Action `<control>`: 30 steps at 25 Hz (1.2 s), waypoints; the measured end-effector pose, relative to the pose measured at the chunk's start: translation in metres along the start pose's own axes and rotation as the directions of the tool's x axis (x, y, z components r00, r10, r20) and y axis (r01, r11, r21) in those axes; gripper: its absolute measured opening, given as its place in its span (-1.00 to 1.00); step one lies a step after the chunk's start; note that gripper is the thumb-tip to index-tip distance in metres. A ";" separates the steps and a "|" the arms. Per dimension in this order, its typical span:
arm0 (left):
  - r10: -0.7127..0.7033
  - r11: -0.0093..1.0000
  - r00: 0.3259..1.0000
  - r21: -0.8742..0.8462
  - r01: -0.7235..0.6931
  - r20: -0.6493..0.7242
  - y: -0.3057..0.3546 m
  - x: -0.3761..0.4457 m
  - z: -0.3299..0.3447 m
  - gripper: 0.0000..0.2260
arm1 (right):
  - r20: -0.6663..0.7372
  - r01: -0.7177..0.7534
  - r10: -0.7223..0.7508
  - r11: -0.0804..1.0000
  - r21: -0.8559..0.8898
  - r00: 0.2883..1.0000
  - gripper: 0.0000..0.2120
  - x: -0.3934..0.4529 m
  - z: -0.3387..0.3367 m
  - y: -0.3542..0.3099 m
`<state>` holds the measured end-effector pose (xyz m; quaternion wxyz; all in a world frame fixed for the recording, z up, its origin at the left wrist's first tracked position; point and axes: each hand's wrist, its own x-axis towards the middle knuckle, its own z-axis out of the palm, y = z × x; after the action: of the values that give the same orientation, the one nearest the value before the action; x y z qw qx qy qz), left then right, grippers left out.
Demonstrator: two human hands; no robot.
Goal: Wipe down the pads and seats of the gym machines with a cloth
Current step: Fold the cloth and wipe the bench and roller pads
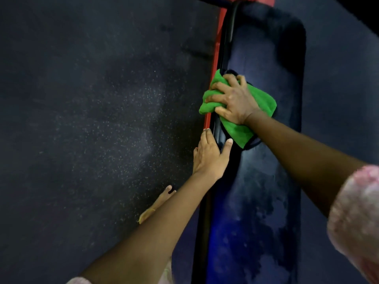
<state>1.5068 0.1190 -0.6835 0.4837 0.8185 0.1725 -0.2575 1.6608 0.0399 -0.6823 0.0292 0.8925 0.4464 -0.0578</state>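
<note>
sleeve: pink patterned sleeve (356,218) at the lower right edge of the frame
foot: a bare foot (159,203) on the floor, lower centre
left hand (209,156): fingers straight and together, laid flat along the pad's left edge, thumb spread onto the top
pad: long dark blue bench pad (264,191) running from bottom centre to upper right, dusty near the bottom
right hand (233,99): fingers spread and curled, gripping the green cloth (235,124) against the pad's left side, mid-frame
frame: red bar (215,58) beside the pad's left edge
floor: dark speckled floor (92,119) filling the left
</note>
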 end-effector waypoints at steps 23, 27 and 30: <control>0.049 0.999 0.991 -0.013 -0.047 0.127 0.081 0.167 -0.086 -0.33 | -0.036 -0.375 0.381 0.919 0.124 0.924 -0.52 0.098 -0.007 0.105; 0.098 0.995 0.989 0.003 -0.099 0.113 0.104 0.202 -0.097 -0.33 | -0.046 -0.340 0.344 0.936 0.089 0.938 -0.48 0.108 -0.006 0.124; 0.162 0.979 0.984 0.112 -0.169 0.072 0.116 0.222 -0.102 -0.34 | -0.012 -0.520 0.523 0.849 0.094 0.852 -0.44 0.113 -0.008 0.145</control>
<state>1.7736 0.1609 -0.6918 0.4595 0.8486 0.0729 -0.2517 1.8451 0.0436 -0.6888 -0.0035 0.9814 0.1851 -0.0508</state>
